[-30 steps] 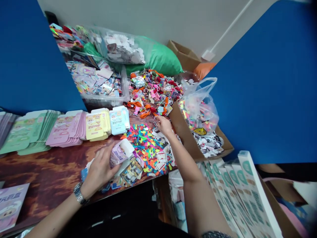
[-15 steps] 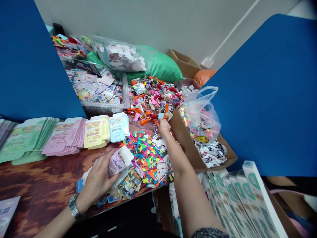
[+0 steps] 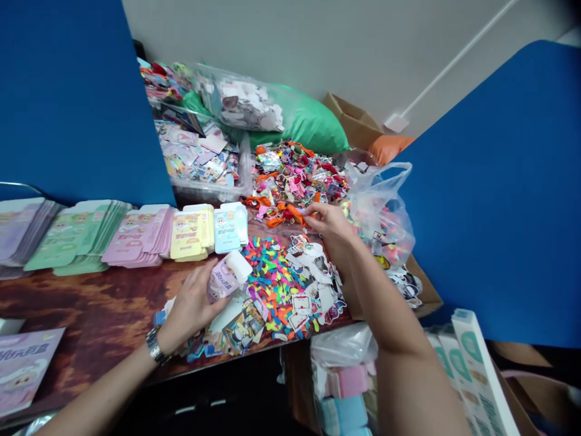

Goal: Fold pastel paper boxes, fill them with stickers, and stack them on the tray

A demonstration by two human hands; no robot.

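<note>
My left hand [image 3: 193,303], with a metal watch on its wrist, grips a small purple printed box [image 3: 222,280]. The box is tilted, its white top flap open toward the right. Over the front edge of a heap of small colourful trinkets [image 3: 295,172], my right hand [image 3: 329,223] has thumb and fingers closed together beside an orange piece [image 3: 290,211]. What lies between those fingertips is too small to make out. Below this hand lie white die-cut stickers [image 3: 318,272] and a spread of bright small balloon-like pieces [image 3: 267,272]. Printed cards [image 3: 245,324] sit beneath the purple box.
Stacks of flat boxes in yellow [image 3: 190,233], pink [image 3: 138,236] and green [image 3: 82,236] line the table's back. A clear bin [image 3: 213,191] of cards stands behind. At right are a cardboard box [image 3: 426,297], a plastic bag [image 3: 385,212] and a blue partition [image 3: 499,181].
My right hand has come off the stickers' far end and lifted slightly, its fingers now beside the orange pieces. My left hand still holds the purple box. The view has shifted left.
</note>
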